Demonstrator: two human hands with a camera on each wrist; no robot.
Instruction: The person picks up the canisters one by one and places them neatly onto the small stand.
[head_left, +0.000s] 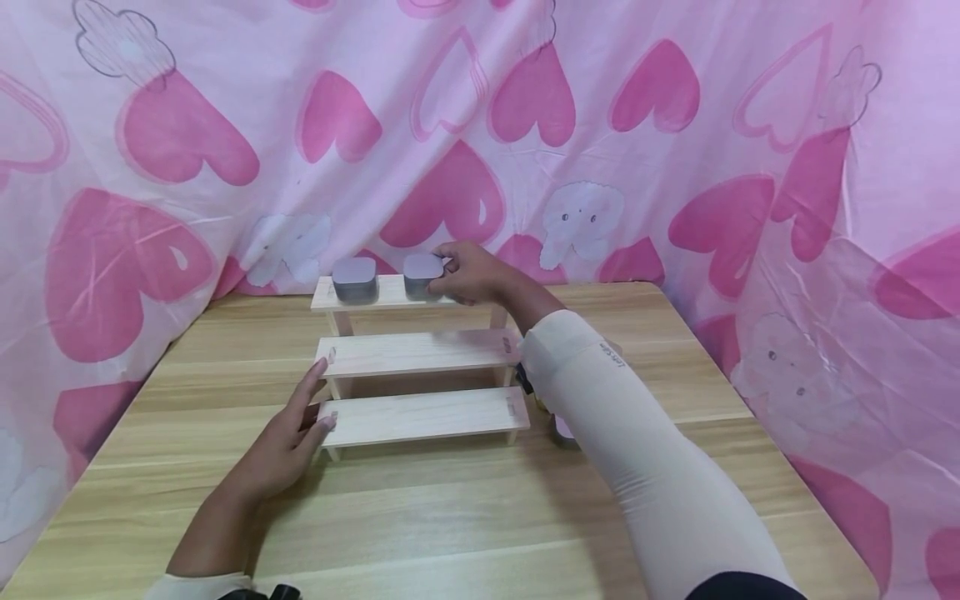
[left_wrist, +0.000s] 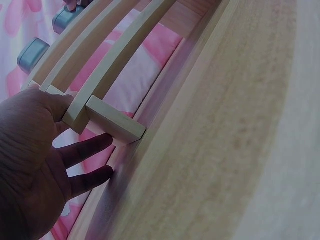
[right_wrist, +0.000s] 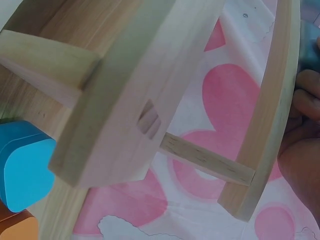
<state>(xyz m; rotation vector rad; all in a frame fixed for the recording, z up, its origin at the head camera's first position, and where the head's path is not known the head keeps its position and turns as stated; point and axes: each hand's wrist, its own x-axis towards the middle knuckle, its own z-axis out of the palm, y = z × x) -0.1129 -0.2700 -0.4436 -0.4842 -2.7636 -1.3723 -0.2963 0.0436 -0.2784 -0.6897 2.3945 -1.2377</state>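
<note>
A three-step light wooden rack (head_left: 420, 354) stands on the table. On its top step, my right hand (head_left: 476, 273) pinches the side of a small grey rounded box (head_left: 422, 273). A similar grey box (head_left: 355, 279) sits to its left on the same step. My left hand (head_left: 281, 450) touches the rack's left side, thumb on the lowest step and a finger at the middle step's end. From the left wrist view, two fingers of the left hand (left_wrist: 30, 155) stretch out straight beside a rack leg (left_wrist: 116, 120). In the right wrist view the right hand (right_wrist: 302, 130) is partly cut off.
Right of the rack, a blue box (right_wrist: 30, 167) and an orange box (right_wrist: 20, 227) show in the right wrist view. Another grey box (head_left: 564, 431) is half hidden by my right sleeve (head_left: 637, 433). A pink heart-print cloth (head_left: 450, 100) hangs behind the wooden table (head_left: 420, 517).
</note>
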